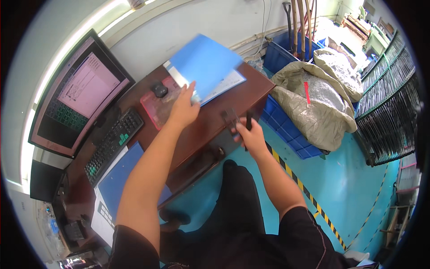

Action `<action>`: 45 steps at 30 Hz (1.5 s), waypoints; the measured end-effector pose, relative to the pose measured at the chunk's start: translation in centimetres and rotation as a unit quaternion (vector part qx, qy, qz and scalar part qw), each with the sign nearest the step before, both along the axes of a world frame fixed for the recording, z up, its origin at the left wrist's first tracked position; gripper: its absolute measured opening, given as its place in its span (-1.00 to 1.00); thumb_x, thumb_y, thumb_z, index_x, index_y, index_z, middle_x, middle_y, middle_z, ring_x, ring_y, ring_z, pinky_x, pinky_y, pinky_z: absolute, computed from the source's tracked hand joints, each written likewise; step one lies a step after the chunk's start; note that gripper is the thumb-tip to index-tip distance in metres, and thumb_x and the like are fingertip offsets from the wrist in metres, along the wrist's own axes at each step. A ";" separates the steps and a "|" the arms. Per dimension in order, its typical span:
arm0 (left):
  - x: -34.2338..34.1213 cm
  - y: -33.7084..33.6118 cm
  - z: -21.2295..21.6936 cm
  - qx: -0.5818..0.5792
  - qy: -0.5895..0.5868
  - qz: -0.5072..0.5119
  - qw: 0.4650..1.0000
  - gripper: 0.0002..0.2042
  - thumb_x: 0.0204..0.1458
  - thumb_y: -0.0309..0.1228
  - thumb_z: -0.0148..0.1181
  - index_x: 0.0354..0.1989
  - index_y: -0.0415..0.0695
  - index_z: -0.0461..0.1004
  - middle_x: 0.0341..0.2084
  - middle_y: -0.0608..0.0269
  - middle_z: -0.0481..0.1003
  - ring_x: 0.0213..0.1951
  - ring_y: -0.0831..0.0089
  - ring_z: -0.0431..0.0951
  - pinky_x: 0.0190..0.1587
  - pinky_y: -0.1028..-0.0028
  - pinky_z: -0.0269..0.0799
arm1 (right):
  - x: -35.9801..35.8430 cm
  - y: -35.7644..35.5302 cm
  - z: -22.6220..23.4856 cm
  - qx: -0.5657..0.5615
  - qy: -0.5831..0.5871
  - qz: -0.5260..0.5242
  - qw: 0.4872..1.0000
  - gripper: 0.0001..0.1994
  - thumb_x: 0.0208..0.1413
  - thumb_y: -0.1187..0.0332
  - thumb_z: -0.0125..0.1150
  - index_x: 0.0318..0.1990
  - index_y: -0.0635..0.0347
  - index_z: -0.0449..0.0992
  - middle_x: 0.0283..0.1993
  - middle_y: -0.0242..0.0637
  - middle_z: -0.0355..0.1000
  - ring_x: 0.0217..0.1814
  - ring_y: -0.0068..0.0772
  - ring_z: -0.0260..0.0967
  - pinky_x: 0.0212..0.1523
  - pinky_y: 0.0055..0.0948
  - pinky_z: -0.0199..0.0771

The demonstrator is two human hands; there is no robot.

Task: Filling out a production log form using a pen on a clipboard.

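Observation:
A blue folder [201,62] lies on the right part of the desk, its cover raised and smeared by motion. White paper [229,84] shows beneath the cover. My left hand [184,107] is at the folder's near left edge, fingers stretched out and apart, fingertips against it. Over the desk's front edge, my right hand [253,136] is closed around a slim black stick-shaped object [249,122]. A dark, frame-like thing [230,120] shows beside its fingers; blur hides its kind and whether I hold it.
A black mouse [159,89] rests on a pink pad [151,107]. Left are a keyboard [114,145], a monitor [80,96] and another blue folder [121,179] over papers. Right of the desk [192,145], blue crates [286,130] hold grey-filled sacks [309,98], near black racks [389,107].

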State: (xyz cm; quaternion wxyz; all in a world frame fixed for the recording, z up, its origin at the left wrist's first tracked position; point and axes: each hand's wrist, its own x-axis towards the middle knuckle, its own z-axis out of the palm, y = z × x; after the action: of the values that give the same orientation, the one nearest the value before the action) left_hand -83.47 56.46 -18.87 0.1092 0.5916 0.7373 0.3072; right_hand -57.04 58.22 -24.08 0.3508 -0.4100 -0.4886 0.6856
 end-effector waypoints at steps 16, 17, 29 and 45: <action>11.8 -29.8 -6.4 0.024 -0.731 0.164 0.662 -0.59 0.38 -0.37 -0.06 0.36 -0.17 0.22 0.05 0.16 0.52 0.03 0.36 0.52 0.11 0.34 0.44 | -2.5 -19.3 -0.2 -0.004 -0.116 0.331 0.937 -0.70 0.23 0.29 0.28 0.02 0.26 0.46 -0.23 -0.23 0.57 -0.34 -0.41 0.55 -0.44 -0.46 0.45; 11.7 -31.3 -6.8 0.045 -0.710 0.201 0.674 -0.59 0.38 -0.38 -0.06 0.36 -0.18 0.23 0.03 0.17 0.52 -0.01 0.36 0.54 0.09 0.33 0.45 | -3.0 -20.1 -0.2 0.077 -0.213 0.353 0.908 -0.66 0.21 0.27 0.30 0.03 0.28 0.45 -0.24 -0.18 0.57 -0.31 -0.33 0.56 -0.34 -0.38 0.52; 12.1 -42.9 -11.0 0.040 -0.782 0.232 0.576 -0.50 0.24 -0.32 0.20 0.32 0.08 0.21 -0.04 0.28 0.43 -0.03 0.38 0.51 -0.03 0.26 0.51 | -5.0 -28.8 -2.4 0.284 -0.176 0.511 0.793 -0.57 0.13 0.38 0.22 0.16 0.30 0.40 -0.07 0.05 0.47 -0.04 0.13 0.47 -0.05 -0.05 0.50; 2.4 -59.2 -13.1 0.151 -0.792 0.336 0.487 -0.61 0.24 -0.31 0.04 0.23 -0.06 0.38 -0.13 -0.02 0.60 -0.12 0.06 0.63 -0.02 0.05 0.58 | -11.6 -20.6 -18.9 0.430 -0.358 0.612 0.560 -0.55 0.16 0.08 0.22 0.08 0.21 0.49 -0.08 -0.02 0.58 0.00 0.09 0.53 0.02 -0.07 0.53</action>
State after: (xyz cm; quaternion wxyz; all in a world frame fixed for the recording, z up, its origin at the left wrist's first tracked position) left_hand -81.07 -2.71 -31.95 0.4449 -0.1867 0.4246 0.7661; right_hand -68.66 37.66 -43.02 -0.2218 -0.0250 -0.9443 0.2419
